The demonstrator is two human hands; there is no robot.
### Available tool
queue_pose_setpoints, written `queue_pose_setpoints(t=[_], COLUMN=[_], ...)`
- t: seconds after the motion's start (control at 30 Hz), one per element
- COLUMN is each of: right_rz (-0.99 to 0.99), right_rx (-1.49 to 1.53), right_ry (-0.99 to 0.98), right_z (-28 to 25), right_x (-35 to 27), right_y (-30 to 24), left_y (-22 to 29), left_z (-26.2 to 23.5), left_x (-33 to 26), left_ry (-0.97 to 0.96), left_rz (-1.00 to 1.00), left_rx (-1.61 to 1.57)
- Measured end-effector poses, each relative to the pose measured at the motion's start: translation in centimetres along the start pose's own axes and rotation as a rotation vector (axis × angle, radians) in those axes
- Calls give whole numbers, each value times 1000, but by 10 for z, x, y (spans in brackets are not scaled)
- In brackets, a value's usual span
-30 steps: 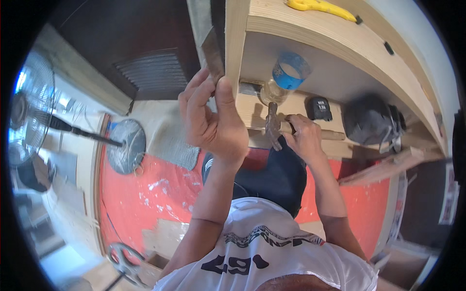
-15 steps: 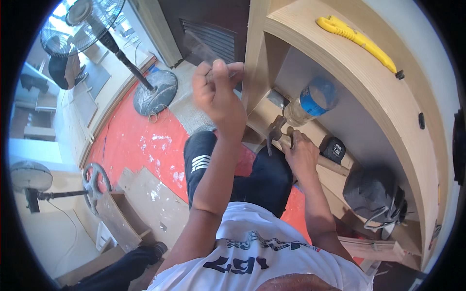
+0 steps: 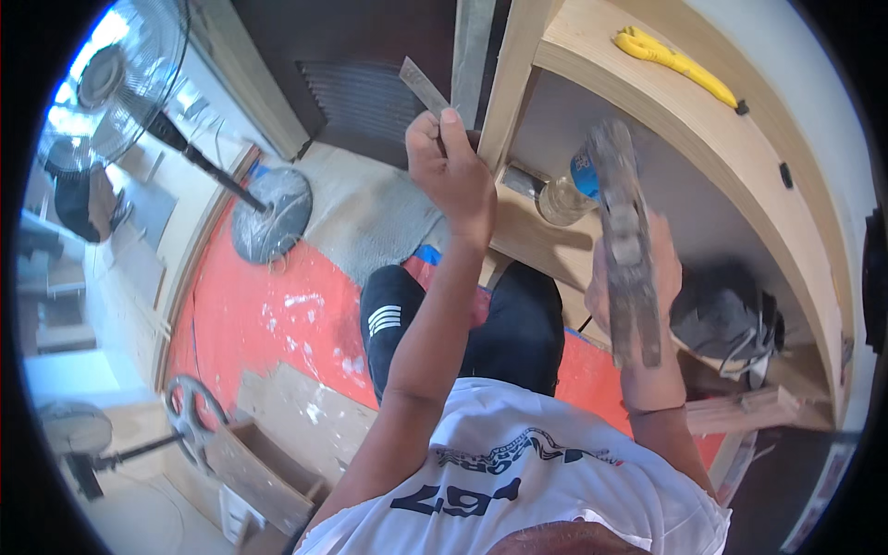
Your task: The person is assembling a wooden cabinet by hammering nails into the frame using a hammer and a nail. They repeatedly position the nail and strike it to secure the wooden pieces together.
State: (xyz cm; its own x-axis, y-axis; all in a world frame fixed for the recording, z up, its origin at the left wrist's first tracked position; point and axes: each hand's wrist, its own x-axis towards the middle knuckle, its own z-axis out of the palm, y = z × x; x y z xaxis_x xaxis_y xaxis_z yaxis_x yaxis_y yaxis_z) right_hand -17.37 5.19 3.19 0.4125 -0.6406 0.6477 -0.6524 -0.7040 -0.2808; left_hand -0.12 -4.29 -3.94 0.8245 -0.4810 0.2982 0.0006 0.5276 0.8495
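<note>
The left hand [image 3: 453, 180] clamped its thumb and fingers on the lower end of a flat metal blade [image 3: 425, 86], near the wooden cabinet [image 3: 514, 81]. The right hand [image 3: 665, 268] gripped a blurred hammer [image 3: 627, 245], which partly hid its fingers and a bottle [image 3: 565, 202].

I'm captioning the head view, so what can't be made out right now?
In the head view:
Hammer: handle hidden behind its blurred head.
Right hand: partly covered by the hammer.
Metal blade: lower end hidden inside the left hand.
Bottle: partly behind the hammer.
Upper-left fan cage: cut off by the picture's round rim.
</note>
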Motion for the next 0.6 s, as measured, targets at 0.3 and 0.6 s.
queue_pose_setpoints(t=[0.3,0.6], right_rz=[103,373], right_rx=[-242,-383], right_ry=[182,175], right_z=[27,42], right_x=[29,34], right_y=[-37,-61], left_y=[5,-12], left_z=[0,-2], left_x=[-3,-16], left_ry=[-32,-92], left_rz=[29,89], left_rx=[-74,-103])
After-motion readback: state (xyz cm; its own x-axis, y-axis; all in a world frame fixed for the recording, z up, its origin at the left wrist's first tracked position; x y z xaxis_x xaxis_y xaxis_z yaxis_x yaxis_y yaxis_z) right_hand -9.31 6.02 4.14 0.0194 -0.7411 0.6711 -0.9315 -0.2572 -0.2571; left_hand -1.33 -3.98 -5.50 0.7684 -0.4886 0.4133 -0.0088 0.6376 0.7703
